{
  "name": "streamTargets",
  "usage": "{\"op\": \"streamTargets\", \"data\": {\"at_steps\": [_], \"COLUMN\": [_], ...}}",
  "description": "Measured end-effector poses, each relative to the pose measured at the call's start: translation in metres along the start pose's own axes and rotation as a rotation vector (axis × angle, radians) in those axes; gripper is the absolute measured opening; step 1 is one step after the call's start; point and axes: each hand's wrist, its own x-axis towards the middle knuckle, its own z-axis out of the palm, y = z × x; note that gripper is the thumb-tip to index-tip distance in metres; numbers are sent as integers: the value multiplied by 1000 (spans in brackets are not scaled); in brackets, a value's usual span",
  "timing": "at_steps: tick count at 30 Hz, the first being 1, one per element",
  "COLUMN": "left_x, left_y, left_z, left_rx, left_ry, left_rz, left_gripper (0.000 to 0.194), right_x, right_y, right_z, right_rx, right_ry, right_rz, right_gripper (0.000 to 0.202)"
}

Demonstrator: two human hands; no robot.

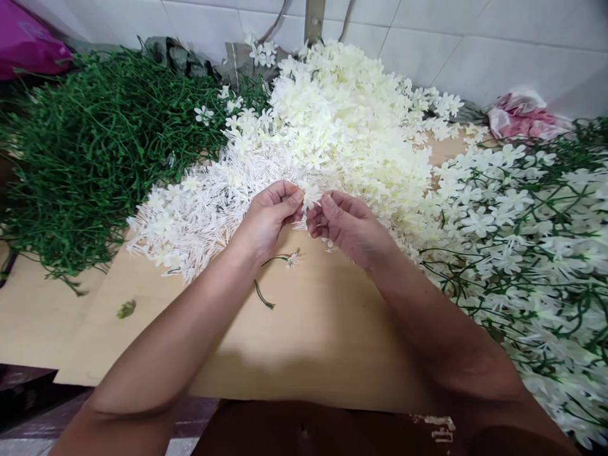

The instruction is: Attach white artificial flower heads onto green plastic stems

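Note:
Between my two hands is a small white flower (pixel 311 197). My left hand (pixel 280 212) pinches its left side between thumb and index finger. From the right, my right hand (pixel 344 221) pinches its edge, fingers curled. Just below the hands a green stem (pixel 275 258) with a white tip lies on the cardboard (pixel 304 342); part of it is hidden behind my left wrist. White stamen pieces (pixel 204 209) are heaped to the left of the hands, and a large pile of cream-white petal flowers (pixel 351 114) rises behind them.
A heap of green stems (pixel 95 152) fills the left. Assembled white flowers on green stems (pixel 513 253) cover the right side. A small green scrap (pixel 126 309) lies at the left front. Behind stand a tiled wall (pixel 427 44), a purple bag (pixel 31 41) and a pink-white bag (pixel 525 115).

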Motion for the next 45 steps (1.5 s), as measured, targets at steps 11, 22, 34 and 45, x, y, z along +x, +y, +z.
{"op": "streamTargets", "data": {"at_steps": [11, 22, 34, 45], "left_x": [0, -1, -8, -32], "left_y": [-5, -2, 14, 17], "left_z": [0, 3, 0, -20], "left_rx": [-22, -10, 129, 185], "left_ry": [-32, -24, -26, -147], "left_rz": [-7, 10, 17, -36], "left_gripper": [21, 25, 22, 18], "right_x": [3, -2, -8, -13], "right_y": [8, 3, -15, -4], "right_z": [5, 4, 2, 20], "right_rx": [21, 77, -327, -305], "right_ry": [37, -36, 58, -57], "right_rz": [-26, -21, -305, -231], "right_gripper": [37, 38, 44, 37]}}
